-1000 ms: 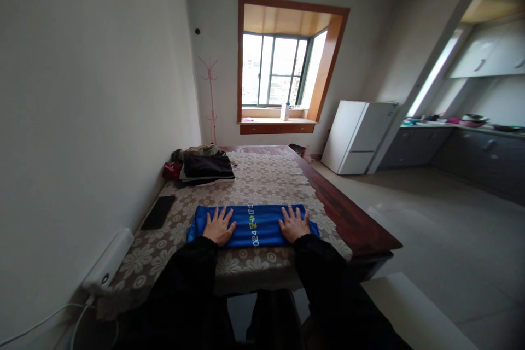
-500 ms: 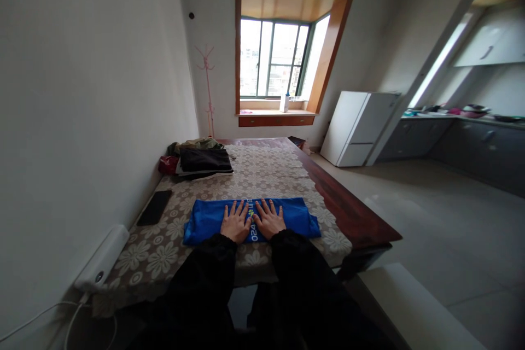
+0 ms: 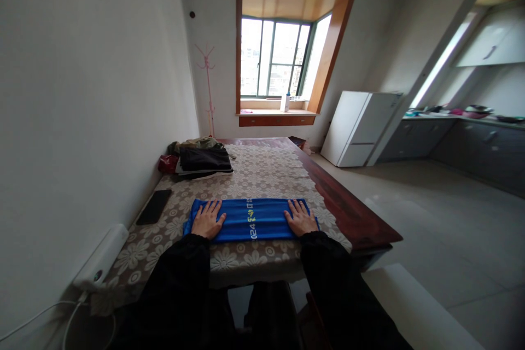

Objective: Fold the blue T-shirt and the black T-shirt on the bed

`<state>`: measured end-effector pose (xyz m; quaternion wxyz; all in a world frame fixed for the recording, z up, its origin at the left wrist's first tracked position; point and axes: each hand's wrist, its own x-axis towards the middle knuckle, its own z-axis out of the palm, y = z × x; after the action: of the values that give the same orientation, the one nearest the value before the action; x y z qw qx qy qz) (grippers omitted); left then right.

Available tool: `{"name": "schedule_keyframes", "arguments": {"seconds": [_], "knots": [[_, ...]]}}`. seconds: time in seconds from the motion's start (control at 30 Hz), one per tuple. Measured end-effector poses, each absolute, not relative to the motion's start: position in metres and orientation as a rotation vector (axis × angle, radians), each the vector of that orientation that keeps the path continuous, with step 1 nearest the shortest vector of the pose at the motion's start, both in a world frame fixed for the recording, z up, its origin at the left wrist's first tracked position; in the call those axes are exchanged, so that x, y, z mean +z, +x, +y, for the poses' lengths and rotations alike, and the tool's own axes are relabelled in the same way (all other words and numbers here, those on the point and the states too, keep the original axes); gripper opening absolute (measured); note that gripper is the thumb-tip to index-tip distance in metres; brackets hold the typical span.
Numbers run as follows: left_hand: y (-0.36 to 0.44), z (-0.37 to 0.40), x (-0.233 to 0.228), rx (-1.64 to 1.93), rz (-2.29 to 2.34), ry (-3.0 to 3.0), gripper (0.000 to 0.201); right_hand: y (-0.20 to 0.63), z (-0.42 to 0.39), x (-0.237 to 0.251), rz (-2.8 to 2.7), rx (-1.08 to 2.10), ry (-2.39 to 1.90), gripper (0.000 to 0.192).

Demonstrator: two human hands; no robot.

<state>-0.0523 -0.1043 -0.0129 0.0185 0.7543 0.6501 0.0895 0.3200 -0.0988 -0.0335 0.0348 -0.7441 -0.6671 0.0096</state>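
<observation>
A blue folded garment (image 3: 266, 224) with white and yellow lettering lies as a wide flat strip on the patterned tablecloth (image 3: 262, 167), near the table's front edge. My left hand (image 3: 208, 220) rests flat on its left end, fingers spread. On the right end lies my right hand (image 3: 301, 219), palm down with the fingers apart. Between the two hands the printed middle of the cloth is in full view. Neither hand grips the fabric.
Folded dark clothes (image 3: 205, 159) are piled at the back left of the table. A black phone (image 3: 154, 208) lies left of the garment, close to a white device with cables (image 3: 102, 257) by the wall. A white bench (image 3: 414, 295) stands at the right.
My hands have slid apart from the middle of the blue garment, the left one to its left end and the right one to its right end. The cloth looks flatter.
</observation>
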Motion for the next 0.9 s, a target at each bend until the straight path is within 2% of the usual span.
{"name": "schedule_keyframes", "arguments": {"seconds": [0.5,0.73,0.9], "knots": [[-0.057,-0.109,-0.007,0.161,2.095,2.306,0.066,0.327,-0.115,-0.036,-2.054,-0.067,-2.403,0.064],[-0.057,-0.11,-0.002,0.136,2.111,2.296,0.068,0.324,-0.112,-0.029,-2.035,-0.002,-2.464,0.063],[-0.053,-0.115,0.002,0.153,2.147,2.282,0.067,0.308,-0.102,-0.02,-2.021,-0.006,-2.463,0.074]]}}
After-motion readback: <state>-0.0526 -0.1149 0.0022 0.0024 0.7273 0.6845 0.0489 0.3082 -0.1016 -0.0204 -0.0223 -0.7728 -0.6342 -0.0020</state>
